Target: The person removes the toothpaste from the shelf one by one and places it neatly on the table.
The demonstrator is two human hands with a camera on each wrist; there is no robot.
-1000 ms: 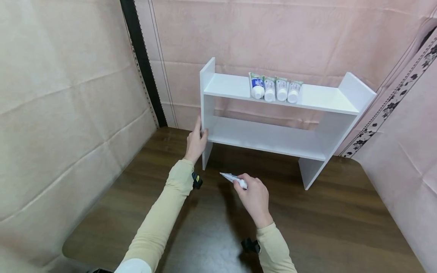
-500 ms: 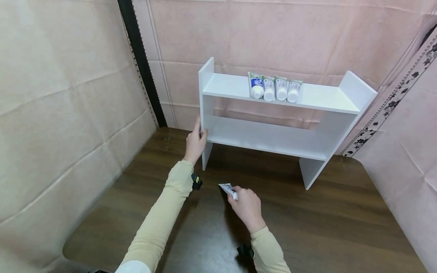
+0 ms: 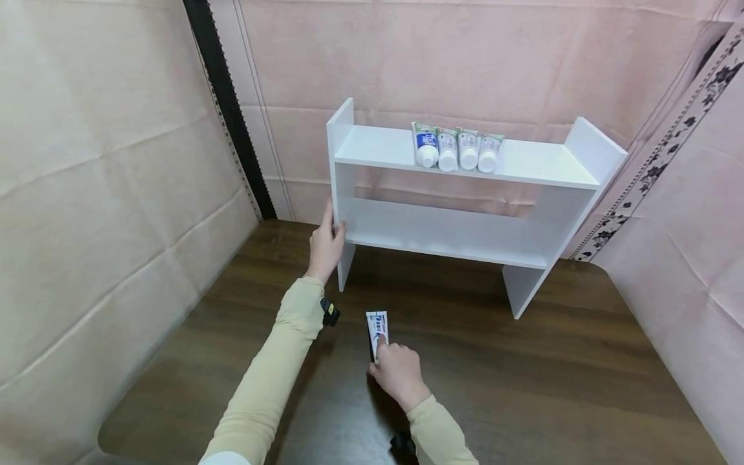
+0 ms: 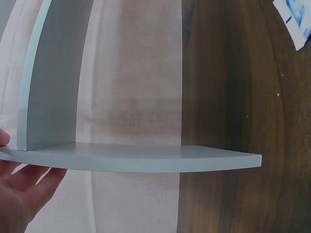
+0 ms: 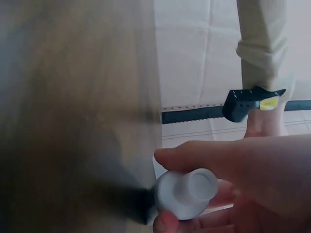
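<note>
In the head view, a white two-tier shelf (image 3: 447, 229) stands on the brown table. My left hand (image 3: 325, 248) holds the left side panel, with thumb and fingers on opposite faces of the board (image 4: 136, 164) in the left wrist view. Over the table in front of the shelf, my right hand (image 3: 400, 374) grips a white squeeze tube (image 3: 376, 325) with blue print by its cap end. The tube's label faces up and its flat end points at the shelf. Its round white cap (image 5: 197, 187) shows between thumb and fingers in the right wrist view.
Several similar tubes (image 3: 447, 152) lie side by side on the upper tier, caps forward; the leftmost has a blue label. Pale pink cloth (image 3: 465, 58) hangs behind and at both sides. The wooden tabletop (image 3: 523, 381) extends in front and to the right.
My right hand has moved left and toward me with the tube, which has turned from edge-on to label up. My left hand stays on the panel. The head view has shifted slightly.
</note>
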